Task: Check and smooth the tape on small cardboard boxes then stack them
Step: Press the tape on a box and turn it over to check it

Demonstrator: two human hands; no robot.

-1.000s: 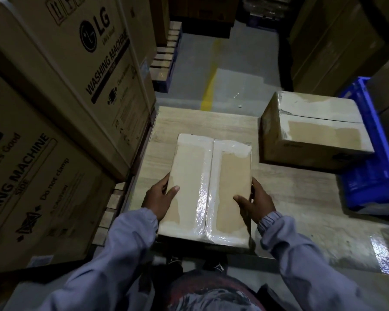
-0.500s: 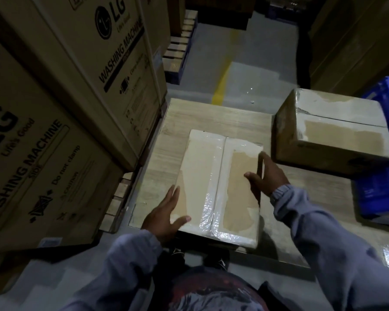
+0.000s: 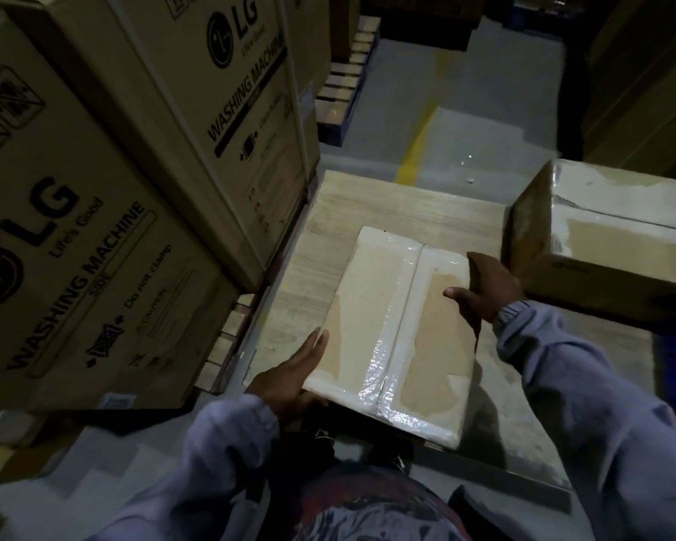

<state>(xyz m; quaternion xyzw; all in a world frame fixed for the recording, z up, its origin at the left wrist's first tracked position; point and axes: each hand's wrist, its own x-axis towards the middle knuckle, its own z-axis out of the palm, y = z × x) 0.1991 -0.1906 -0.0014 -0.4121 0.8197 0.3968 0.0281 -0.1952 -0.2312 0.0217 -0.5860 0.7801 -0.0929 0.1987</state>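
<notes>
Dim light. Taped small box (image 3: 391,333) lies flat on tabletop (image 3: 399,201), near edge overhanging. Left hand (image 3: 289,378) flat against box's near-left corner, fingers straight, thumb hidden. Right hand (image 3: 484,292) grips far-right edge, thumb on top. Second box (image 3: 609,244) cut off at right. Cartons (image 3: 94,267) at left read "LG", "Life's Good", "WASHING MACHINE", "Do not clamp"; smaller print illegible.

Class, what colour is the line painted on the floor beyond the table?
Yellow; the floor line shows best in the head view.

flat taped box (image 3: 371,329), second box (image 3: 617,244) beyond
</notes>
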